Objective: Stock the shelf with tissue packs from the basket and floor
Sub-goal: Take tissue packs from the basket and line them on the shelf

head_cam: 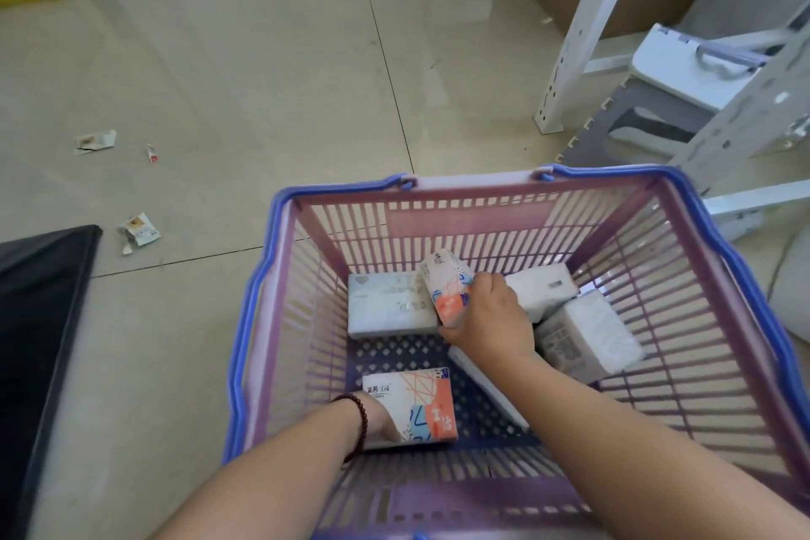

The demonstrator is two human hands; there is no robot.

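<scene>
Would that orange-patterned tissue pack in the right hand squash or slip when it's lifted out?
Probably light: the right hand lifts the patterned pack alone. Likely soft, since it looks plump. Its shiny wrapper may be slightly slippery.

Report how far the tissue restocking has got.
Done: nothing provable; no stocked shelf is in view. In hand: the right hand grips a patterned pack and the left hand holds another patterned pack, both inside the basket. Left: at least three white packs in the basket.
</scene>
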